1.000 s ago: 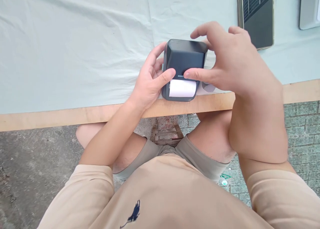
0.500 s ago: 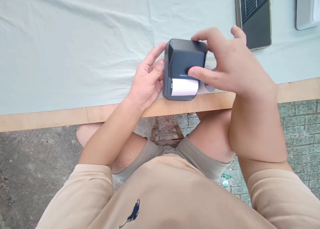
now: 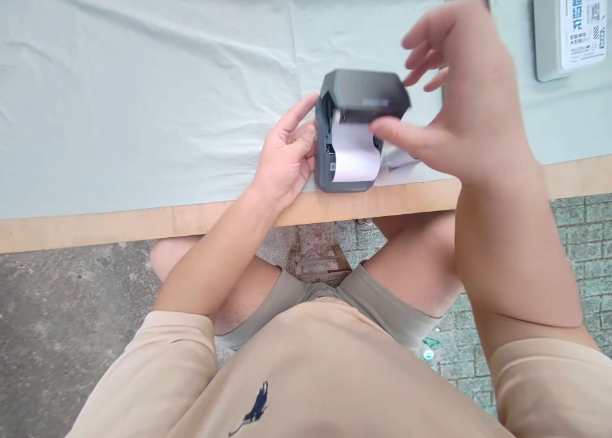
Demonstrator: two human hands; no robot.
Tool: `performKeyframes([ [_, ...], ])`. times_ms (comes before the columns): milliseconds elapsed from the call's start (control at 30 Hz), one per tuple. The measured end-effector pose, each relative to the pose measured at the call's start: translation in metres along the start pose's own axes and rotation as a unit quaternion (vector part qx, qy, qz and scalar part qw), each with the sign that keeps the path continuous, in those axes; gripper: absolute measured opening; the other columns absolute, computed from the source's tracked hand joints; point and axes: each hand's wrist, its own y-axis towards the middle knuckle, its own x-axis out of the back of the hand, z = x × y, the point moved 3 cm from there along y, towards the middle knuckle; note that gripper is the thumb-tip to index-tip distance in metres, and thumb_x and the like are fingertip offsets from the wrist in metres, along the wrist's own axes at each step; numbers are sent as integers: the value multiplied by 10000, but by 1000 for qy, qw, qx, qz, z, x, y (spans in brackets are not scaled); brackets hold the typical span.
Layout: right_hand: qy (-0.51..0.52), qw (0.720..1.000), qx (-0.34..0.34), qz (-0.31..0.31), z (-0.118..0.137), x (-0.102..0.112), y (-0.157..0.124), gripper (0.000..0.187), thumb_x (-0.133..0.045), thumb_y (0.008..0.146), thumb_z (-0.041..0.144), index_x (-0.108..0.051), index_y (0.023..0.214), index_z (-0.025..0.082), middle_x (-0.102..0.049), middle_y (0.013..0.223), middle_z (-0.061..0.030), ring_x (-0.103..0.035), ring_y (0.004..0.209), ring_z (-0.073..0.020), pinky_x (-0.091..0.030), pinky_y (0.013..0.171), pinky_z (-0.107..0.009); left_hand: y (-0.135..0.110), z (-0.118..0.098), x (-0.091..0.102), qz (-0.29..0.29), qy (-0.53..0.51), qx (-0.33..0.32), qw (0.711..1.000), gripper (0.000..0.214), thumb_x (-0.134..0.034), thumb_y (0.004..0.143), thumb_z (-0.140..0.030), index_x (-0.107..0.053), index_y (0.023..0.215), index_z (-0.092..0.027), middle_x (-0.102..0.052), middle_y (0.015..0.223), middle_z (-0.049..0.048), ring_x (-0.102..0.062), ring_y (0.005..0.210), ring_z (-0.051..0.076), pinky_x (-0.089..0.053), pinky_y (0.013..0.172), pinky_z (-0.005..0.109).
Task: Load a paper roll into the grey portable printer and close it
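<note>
A dark grey label printer (image 3: 323, 170) rests at the table's front edge, its lid (image 3: 366, 94) tilted up and blurred. White label paper (image 3: 356, 160) curls out of the opening over the printer's front. My left hand (image 3: 287, 160) grips the printer's left side, thumb and index finger against the casing. At the lid's right front edge is the thumb of my right hand (image 3: 471, 100); that hand's other fingers are spread apart in the air. A loose piece of label paper (image 3: 401, 160) lies just right of the printer.
A pale cloth (image 3: 143, 106) covers the table, whose bare wooden edge (image 3: 95, 224) faces me. At the back right stands a white box with a printed label (image 3: 583, 30). Behind my right hand a dark flat device is mostly hidden. Under the table is a wooden stool (image 3: 318, 266).
The printer's lid has swung up from closed, showing the paper inside. My right hand has risen and moved right, its fingers leaving the printer's top. My left hand keeps its hold.
</note>
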Motion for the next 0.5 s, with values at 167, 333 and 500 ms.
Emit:
performKeyframes([
  [167,24,980,-27,-194,14,3,3,331,-582,995,411,-414,746,274,-548,740,-19,-593,660,-192,-432,665,-386,-1,-6,-3,-9,-17,13,1000,626,-641,910,-549,-492,1484,-347,-722,1162,19,-756,1226,295,-644,1004,496],
  [333,-4,1000,5,1,21,-6,10,85,-619,914,267,-701,908,249,-793,962,-8,-716,753,-200,-497,660,-373,-7,-16,-9,18,-8,21,1000,696,-655,920,-618,-429,1519,-343,-705,1379,46,-670,1407,347,-635,1086,525],
  [500,-211,963,-21,166,16,-18,14,167,-637,834,326,-719,979,338,-794,963,-18,-679,740,-287,-383,587,-424,-7,-16,-11,49,-4,-3,999,786,-728,869,-692,-427,1517,-366,-716,1422,66,-623,1472,378,-593,1169,554],
])
